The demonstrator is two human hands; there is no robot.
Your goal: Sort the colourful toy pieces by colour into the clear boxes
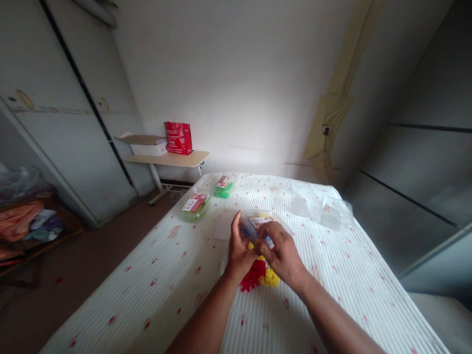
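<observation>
Head view: left hand (238,248) grips the box (258,222) at its left edge, right hand (280,253) grips its near side; pieces (254,278) lie just below.

A plain white wall (239,73) closes the far side, brightest in its middle and dim toward the corners. A beige strip (332,113) with a socket (325,130) runs down it on the right, beside grey panels (424,162). Far left, a small side table (173,159) carries a red bag (178,137) and an open white box (147,145). Grey wardrobe doors (55,147) line the left, above a brown floor (110,231). A low shelf (44,241) holds clothes (22,221). A bed (165,285) with a white, red-spotted cover fills the near middle.
</observation>
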